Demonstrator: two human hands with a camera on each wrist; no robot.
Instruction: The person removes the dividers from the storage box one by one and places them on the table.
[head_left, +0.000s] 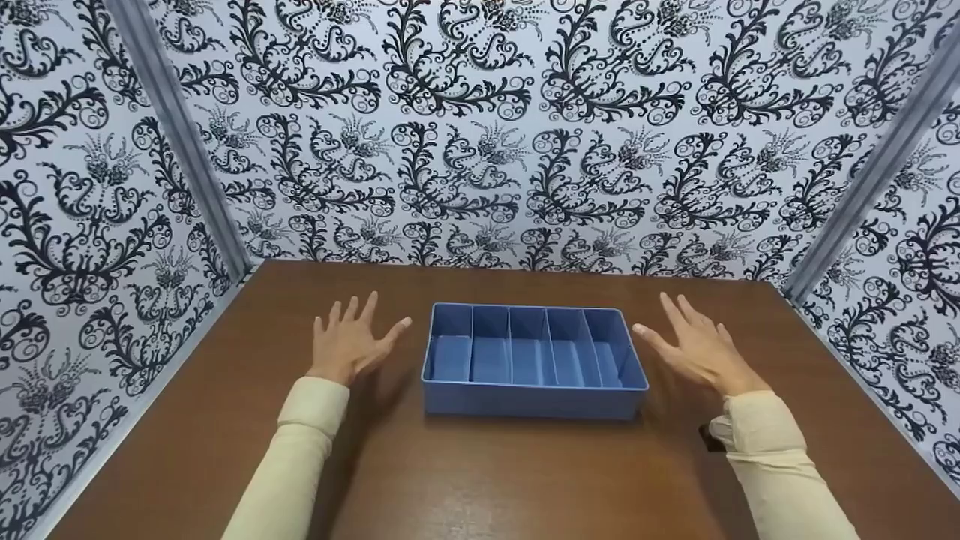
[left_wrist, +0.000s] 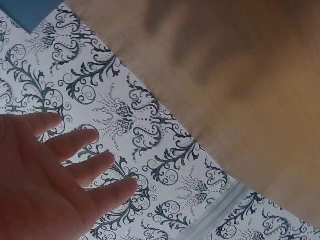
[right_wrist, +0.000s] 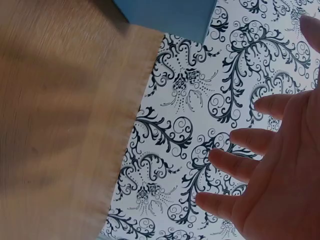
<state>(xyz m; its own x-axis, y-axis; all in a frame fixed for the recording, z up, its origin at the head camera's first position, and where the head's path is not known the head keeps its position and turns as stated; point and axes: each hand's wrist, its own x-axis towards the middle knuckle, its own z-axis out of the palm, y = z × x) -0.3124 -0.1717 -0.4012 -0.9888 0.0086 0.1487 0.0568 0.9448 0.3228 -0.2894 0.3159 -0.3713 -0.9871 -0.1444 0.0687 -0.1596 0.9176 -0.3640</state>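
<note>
A blue plastic tray (head_left: 535, 401) with several narrow compartments sits on the brown table, its long side facing me. To its left, my left hand (head_left: 346, 346) is held with fingers spread and nothing in it. My right hand (head_left: 701, 349) is on the other side, fingers extended, thumb pointing toward the tray's right wall. Both hands stand apart from the tray. In the left wrist view the left hand (left_wrist: 55, 180) shows its palm and spread fingers, and the right wrist view shows the right hand (right_wrist: 270, 165) likewise, with a corner of the tray (right_wrist: 167, 15) above.
The wooden table (head_left: 480, 480) reaches back to a wall (head_left: 480, 135) papered in a black-and-white scroll pattern. Grey strips (head_left: 187, 142) mark the corners, with patterned side walls left and right. A small dark object (head_left: 711, 438) shows by the right wrist.
</note>
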